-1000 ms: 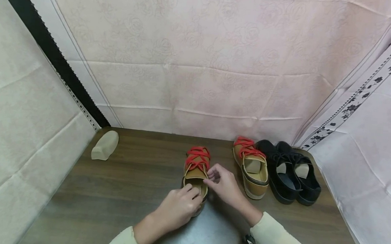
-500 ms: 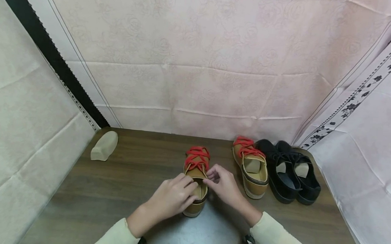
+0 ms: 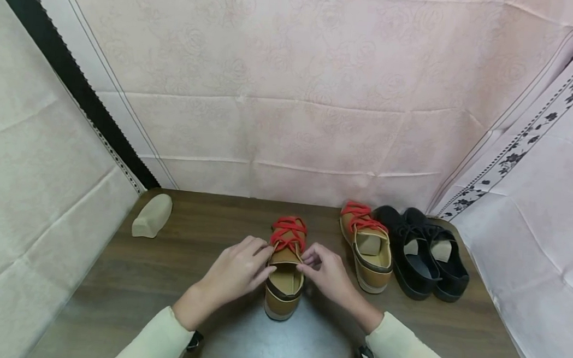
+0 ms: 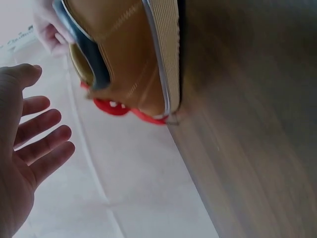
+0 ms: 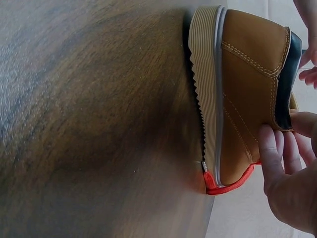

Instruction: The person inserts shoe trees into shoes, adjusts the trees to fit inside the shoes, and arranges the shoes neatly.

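A brown leather shoe (image 3: 280, 305) with red laces (image 3: 289, 234) stands upright on the wooden surface, toe facing away; its inside is visible. My right hand (image 3: 329, 272) pinches the right edge of its opening. The right wrist view shows the thumb of that hand (image 5: 292, 186) on the dark collar (image 5: 288, 79) and fingers against the outer side. On the shoe's left is my left hand (image 3: 234, 269). In the left wrist view this hand (image 4: 17, 173) has loosely bent, spread fingers, apart from the shoe (image 4: 130, 54) and holding nothing.
A matching brown shoe (image 3: 373, 272) stands to the right, beside two black shoes (image 3: 415, 280); pale inserts sit inside them. A cream shoe insert (image 3: 152, 215) lies at the far left on the wooden surface (image 3: 204, 229). Pale cloth walls (image 3: 290, 119) enclose the back and sides.
My left hand has come out of the shoe's opening and moved left and forward to its left side, uncovering the heel. My right hand has stayed at the shoe's right edge.
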Tool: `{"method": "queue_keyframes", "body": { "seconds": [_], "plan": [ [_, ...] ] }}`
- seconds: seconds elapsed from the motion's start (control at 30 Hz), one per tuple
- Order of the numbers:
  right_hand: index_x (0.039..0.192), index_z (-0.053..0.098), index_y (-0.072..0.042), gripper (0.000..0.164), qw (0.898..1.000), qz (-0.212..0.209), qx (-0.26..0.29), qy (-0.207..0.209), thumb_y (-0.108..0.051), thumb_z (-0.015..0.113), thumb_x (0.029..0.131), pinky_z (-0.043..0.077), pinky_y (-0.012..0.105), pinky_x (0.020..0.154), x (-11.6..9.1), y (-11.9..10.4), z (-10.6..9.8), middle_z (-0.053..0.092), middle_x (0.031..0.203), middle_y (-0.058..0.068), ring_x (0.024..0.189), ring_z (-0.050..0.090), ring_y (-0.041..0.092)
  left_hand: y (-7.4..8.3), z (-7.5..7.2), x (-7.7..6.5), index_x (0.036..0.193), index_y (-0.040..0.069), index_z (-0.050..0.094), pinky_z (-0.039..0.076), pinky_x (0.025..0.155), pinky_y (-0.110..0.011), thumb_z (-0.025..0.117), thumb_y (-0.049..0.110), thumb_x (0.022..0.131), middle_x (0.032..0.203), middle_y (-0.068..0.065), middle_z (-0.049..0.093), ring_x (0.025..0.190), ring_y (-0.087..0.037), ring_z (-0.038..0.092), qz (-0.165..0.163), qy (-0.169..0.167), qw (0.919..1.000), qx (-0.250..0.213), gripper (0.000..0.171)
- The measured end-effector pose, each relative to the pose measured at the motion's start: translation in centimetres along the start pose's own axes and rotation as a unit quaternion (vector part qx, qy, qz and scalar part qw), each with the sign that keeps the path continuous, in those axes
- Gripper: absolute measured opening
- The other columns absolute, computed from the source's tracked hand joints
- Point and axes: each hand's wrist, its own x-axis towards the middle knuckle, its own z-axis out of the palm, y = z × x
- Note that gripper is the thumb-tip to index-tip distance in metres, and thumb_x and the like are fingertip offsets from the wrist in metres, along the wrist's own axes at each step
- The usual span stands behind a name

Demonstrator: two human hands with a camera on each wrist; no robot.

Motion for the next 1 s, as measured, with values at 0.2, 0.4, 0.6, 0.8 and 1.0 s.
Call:
{"method": "queue_keyframes", "body": {
  "seconds": [0.2, 0.4, 0.6, 0.8, 1.0],
  "plan": [
    [0.094, 0.067, -0.016, 0.019, 1.0, 0.003, 0.004, 0.0, -0.013, 0.085, 0.086, 0.058, 0.025, 0.078, 0.0, 0.2, 0.0, 0.071, 0.09, -0.004, 0.084, 0.068, 0.01, -2.1, -0.4, -0.3, 0.112, 0.003, 0.075, 0.063, 0.077, -0.035, 0.082, 0.031, 0.089, 0.106, -0.011, 0.071, 0.097, -0.023, 0.069, -0.022, 0.003, 0.9997, 0.012, 0.037],
    [0.094, 0.067, -0.016, 0.019, 1.0, -0.003, 0.005, 0.001, -0.013, 0.084, 0.086, 0.058, 0.024, 0.077, 0.0, 0.2, 0.1, 0.071, 0.09, -0.004, 0.084, 0.068, 0.009, -4.7, -0.5, -1.1, 0.113, 0.0, 0.073, 0.062, 0.08, -0.04, 0.08, 0.025, 0.089, 0.106, -0.014, 0.07, 0.098, -0.027, 0.069, -0.037, 0.029, 0.9989, 0.005, 0.035],
    [0.093, 0.067, -0.017, 0.018, 1.0, -0.011, 0.007, 0.001, -0.013, 0.084, 0.087, 0.057, 0.025, 0.076, -0.1, 0.3, 0.2, 0.07, 0.09, -0.004, 0.083, 0.067, 0.009, -6.7, -0.9, -2.1, 0.115, 0.001, 0.073, 0.062, 0.083, -0.044, 0.079, 0.025, 0.09, 0.109, -0.016, 0.07, 0.102, -0.03, 0.068, -0.068, 0.029, 0.997, 0.021, 0.035],
    [0.093, 0.068, -0.017, 0.018, 1.0, -0.017, 0.008, 0.005, -0.012, 0.084, 0.087, 0.058, 0.025, 0.075, -0.1, 0.5, 0.3, 0.07, 0.089, -0.004, 0.082, 0.067, 0.008, -8.6, -1.3, -3.2, 0.114, -0.001, 0.072, 0.06, 0.085, -0.047, 0.08, 0.023, 0.087, 0.11, -0.019, 0.07, 0.104, -0.034, 0.067, -0.095, 0.04, 0.9941, 0.034, 0.037],
    [0.093, 0.068, -0.017, 0.019, 1.0, -0.016, 0.008, 0.007, -0.011, 0.084, 0.086, 0.058, 0.026, 0.075, -0.1, 0.4, 0.3, 0.07, 0.088, -0.004, 0.082, 0.066, 0.007, -10.1, -1.5, -4.3, 0.115, -0.002, 0.071, 0.059, 0.086, -0.051, 0.081, 0.022, 0.085, 0.11, -0.021, 0.068, 0.104, -0.038, 0.066, -0.114, 0.045, 0.9916, 0.041, 0.04]
  ]
}}
